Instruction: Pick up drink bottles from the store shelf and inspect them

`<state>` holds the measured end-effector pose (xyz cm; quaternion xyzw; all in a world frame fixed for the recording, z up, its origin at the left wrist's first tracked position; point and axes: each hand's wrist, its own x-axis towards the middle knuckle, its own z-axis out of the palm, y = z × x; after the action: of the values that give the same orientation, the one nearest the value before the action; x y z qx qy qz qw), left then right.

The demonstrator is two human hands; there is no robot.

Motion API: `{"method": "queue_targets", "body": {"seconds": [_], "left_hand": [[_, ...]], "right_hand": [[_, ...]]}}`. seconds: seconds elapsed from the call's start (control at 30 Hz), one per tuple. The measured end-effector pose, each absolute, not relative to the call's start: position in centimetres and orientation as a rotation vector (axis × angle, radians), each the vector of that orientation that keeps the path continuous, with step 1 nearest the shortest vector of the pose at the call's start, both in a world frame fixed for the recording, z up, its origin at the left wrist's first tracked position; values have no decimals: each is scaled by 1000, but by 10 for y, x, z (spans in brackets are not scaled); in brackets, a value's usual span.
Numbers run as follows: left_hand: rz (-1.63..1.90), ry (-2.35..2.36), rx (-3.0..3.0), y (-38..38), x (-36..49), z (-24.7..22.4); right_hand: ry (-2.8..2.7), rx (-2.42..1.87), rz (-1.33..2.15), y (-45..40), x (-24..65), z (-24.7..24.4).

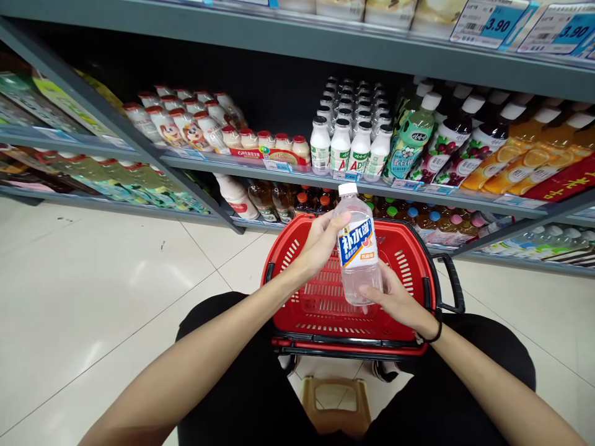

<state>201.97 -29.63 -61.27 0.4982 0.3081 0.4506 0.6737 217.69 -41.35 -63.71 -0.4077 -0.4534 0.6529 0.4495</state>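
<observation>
A clear drink bottle point(359, 254) with a white cap and a blue, white and orange label is held nearly upright over a red shopping basket point(302, 322). My left hand point(324, 238) grips its upper left side, thumb across the front near the label's top. Around the lower right side is my right hand point(394, 296), its thumb on the front near the base and its other fingers partly hidden behind the bottle. The basket sits between my knees, and its slotted red floor shows below the bottle.
Ahead runs a grey shelf point(297, 170) with small white bottles point(341, 148), red-capped bottles point(186, 127) and orange juice bottles point(525, 161). More bottles stand on the lower shelf. The basket's black handle point(453, 285) juts right. A tan stool point(334, 418) is beneath me.
</observation>
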Motion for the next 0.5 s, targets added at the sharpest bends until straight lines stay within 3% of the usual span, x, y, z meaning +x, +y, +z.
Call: {"method": "queue_targets", "body": {"seconds": [0.27, 0.5], "left_hand": [[1155, 637, 958, -287, 2020, -613], [1039, 597, 936, -283, 2013, -598]], "right_hand": [[-916, -673, 1870, -414, 2169, -637], [-1027, -1049, 1317, -413, 2169, -646]]}}
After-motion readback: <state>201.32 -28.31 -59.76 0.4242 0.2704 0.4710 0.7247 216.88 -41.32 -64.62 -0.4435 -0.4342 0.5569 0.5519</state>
